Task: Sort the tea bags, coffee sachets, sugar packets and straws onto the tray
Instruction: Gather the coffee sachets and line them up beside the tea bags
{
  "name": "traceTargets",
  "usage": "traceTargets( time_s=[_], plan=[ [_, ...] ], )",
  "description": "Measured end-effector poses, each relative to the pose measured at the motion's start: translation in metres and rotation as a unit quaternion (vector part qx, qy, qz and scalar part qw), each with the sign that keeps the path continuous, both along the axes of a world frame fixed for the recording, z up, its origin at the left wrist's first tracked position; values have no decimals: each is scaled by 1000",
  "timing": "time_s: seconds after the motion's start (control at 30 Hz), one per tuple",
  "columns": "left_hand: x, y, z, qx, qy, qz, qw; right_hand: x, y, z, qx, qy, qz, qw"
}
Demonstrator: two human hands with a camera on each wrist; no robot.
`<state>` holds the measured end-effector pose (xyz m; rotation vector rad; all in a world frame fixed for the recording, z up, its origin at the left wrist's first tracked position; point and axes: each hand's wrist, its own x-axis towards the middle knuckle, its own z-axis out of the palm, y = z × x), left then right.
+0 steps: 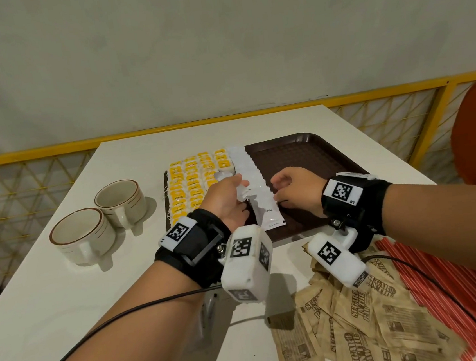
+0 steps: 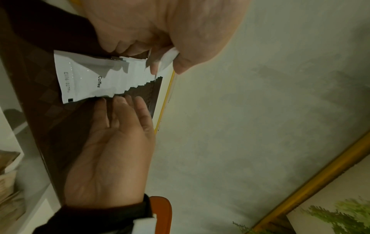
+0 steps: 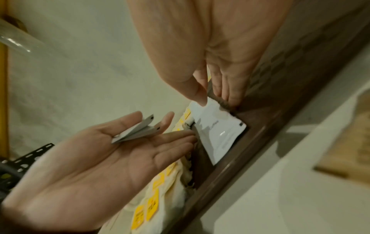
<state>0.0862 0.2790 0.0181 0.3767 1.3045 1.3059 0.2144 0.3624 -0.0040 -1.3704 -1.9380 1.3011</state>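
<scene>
— At left hand [image 1: 227, 199]?
— Pinching a few loose sachets [image 3: 136, 133] between thumb and forefinger, just above the row [image 1: 255, 178] laid on the tray [image 1: 301, 150]. Tea bags [image 1: 192, 179] just beyond its back, also on the tray.
— At right hand [image 1: 299, 191]?
— Spread, with fingers nearly straight against the row's edge on its own side and thumb on the nearest sachet.
— Likely to fail how?
— By nudging: overlapped, slick row apt to fan apart under a sideways push; loose sachets apt to slip from so light a pinch. Sugar packets [image 1: 362, 314] and straws [image 1: 462, 289] below both wrists, off the tray, liable to be swept by a dragging forearm.
</scene>
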Motion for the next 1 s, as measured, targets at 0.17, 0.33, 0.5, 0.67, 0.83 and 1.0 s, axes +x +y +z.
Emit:
traceTargets(
  time_s=[0.17, 0.33, 0.5, 0.67, 0.83, 1.0],
  plan=[
    [4, 1, 1, 21, 13, 11, 1000, -7, -10, 0, -30, 8, 35, 999],
    [8, -12, -2, 116, 53, -8, 992, -2, -18, 25, -37, 115, 42, 992],
    [9, -20, -7, 158, 123, -100, 975, 11, -37, 42, -138, 174, 165, 961],
    [10, -22, -3, 155, 219, -141, 953, 20, -38, 38, -138, 162, 158, 964],
    [-3, -23, 3, 127, 274, -125, 945, 31, -32, 30, -110, 127, 91, 982],
    [-2, -19, 0, 111, 276, -126, 947, 34, -33, 24, -123, 120, 89, 981]
  ],
)
